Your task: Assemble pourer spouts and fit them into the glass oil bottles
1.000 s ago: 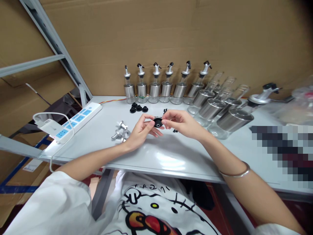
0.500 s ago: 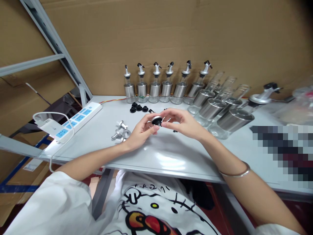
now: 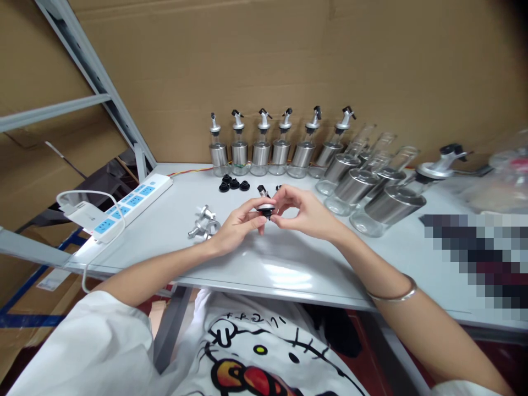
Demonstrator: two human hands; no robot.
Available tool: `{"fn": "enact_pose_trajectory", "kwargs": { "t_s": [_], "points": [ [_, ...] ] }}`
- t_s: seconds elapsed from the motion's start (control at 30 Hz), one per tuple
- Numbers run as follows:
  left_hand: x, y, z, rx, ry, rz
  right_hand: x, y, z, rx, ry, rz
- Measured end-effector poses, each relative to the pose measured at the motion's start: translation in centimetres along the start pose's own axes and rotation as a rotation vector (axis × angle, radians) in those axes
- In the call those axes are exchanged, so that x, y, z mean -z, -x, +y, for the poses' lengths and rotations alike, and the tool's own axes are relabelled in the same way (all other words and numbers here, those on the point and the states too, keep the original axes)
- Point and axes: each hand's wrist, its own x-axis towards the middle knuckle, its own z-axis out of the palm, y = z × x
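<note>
Between both hands, in front of me over the table, is a pourer spout (image 3: 266, 209) with a silver collar, a black stopper underneath and a black cap on top. It stands about upright. My left hand (image 3: 236, 225) is closed round its left side, thumb and fingers at the collar. From the right, my right hand (image 3: 308, 213) pinches the stopper end, thumb and forefinger at its edge. Beyond my left hand lie several black stoppers (image 3: 234, 184). Several silver spout pieces (image 3: 204, 222) rest on the table to the left of that hand.
Along the cardboard wall (image 3: 185, 66) stands a row of glass bottles with steel sleeves (image 3: 260, 154) and pourers fitted. Several bottles without pourers (image 3: 357, 184) are grouped at the right, near a bottle with one (image 3: 396, 203). A power strip (image 3: 132, 203) lies at the left.
The pourer spout has turned from tilted, its stopper facing me, to nearly upright with its cap showing above. My right fingers have shifted down to the stopper's lower end.
</note>
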Motion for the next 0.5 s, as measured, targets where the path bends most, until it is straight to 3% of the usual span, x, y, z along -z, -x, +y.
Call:
{"fn": "enact_pose_trajectory", "kwargs": {
  "t_s": [0.27,0.5],
  "points": [
    [-0.24,0.4,-0.49,-0.074,-0.252,-0.019,-0.56,-0.02,0.2,-0.061,-0.141,-0.038],
    [0.06,0.75,-0.03,-0.18,-0.404,-0.017,-0.22,-0.32,0.28,-0.013,-0.224,0.071]
  ]
}}
